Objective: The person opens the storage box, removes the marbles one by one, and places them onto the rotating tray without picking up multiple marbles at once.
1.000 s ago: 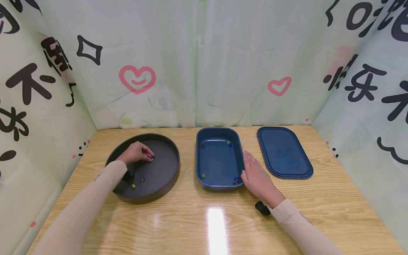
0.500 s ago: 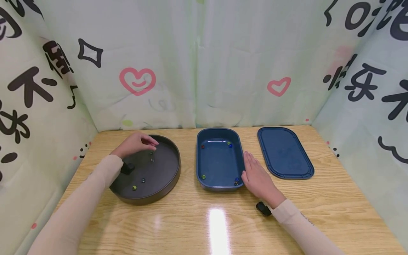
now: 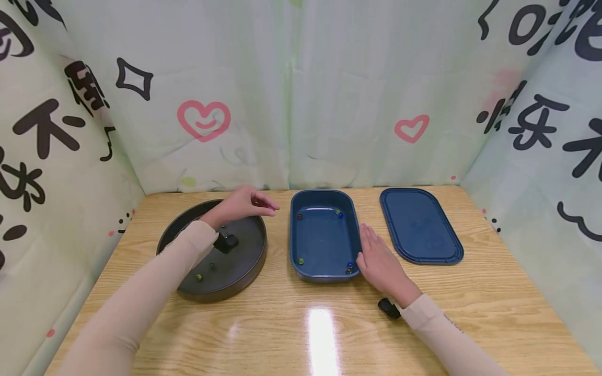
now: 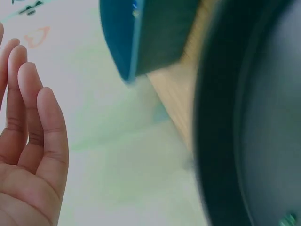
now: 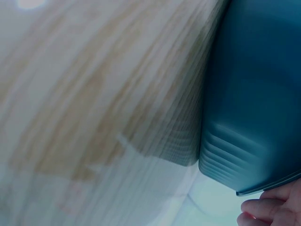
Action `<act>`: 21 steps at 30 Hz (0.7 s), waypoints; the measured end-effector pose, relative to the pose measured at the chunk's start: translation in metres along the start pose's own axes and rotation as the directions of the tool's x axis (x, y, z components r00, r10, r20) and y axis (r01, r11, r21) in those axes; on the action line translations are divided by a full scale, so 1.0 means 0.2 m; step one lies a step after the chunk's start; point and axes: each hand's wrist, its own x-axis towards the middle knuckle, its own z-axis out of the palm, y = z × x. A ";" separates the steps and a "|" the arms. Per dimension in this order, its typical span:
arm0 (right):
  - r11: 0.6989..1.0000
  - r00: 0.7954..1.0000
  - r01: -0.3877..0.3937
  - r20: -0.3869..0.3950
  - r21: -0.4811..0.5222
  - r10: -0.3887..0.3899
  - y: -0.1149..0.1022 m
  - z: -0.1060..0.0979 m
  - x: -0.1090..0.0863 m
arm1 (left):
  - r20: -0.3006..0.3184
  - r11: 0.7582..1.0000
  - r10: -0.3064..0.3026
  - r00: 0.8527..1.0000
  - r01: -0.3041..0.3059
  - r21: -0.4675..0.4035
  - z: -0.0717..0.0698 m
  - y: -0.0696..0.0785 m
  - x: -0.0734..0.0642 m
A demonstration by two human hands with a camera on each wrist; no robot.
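My left hand [image 3: 244, 202] is above the right rim of the round dark pan [image 3: 242, 282]. Its thumb and fingertips come together in a pinch, on what appears to be a marble that the fingers hide. In the pan lie a yellow-green marble [image 3: 199, 277], a dark clear marble [image 3: 212, 266] and small marbles partly behind the wrist. My right hand [image 3: 380, 261] lies with straight fingers along the right wall of the blue rectangular box [image 3: 322, 240]. Several marbles sit in that box, among them a red marble [image 3: 299, 216] and a green marble [image 3: 300, 261].
A blue lid [image 3: 420, 224] lies flat on the wooden table [image 3: 263, 329], right of the box. Each wrist wears a small black device. A printed curtain [image 3: 301, 104] encloses the table at the back and sides.
My left hand has risen from the floor of the pan and moved right, toward the blue box. My right hand has stayed against the box wall.
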 end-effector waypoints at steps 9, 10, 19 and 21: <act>1.000 1.000 -0.005 -0.006 -0.007 0.005 0.01 0.00 0.00 | 0.057 0.993 0.094 0.994 -0.090 -0.073 0.15 0.15 0.17; 1.000 1.000 -0.005 -0.006 -0.007 0.005 0.01 0.00 0.00 | 0.064 0.992 0.098 0.993 -0.093 -0.081 0.17 0.16 0.19; 1.000 1.000 -0.002 -0.005 0.008 0.003 0.01 0.00 0.00 | 0.145 0.988 0.139 0.980 -0.127 -0.084 0.36 0.24 0.37; 1.000 1.000 -0.005 0.002 0.010 0.005 0.01 0.01 0.00 | 0.160 0.987 0.154 0.975 -0.144 -0.070 0.39 0.24 0.39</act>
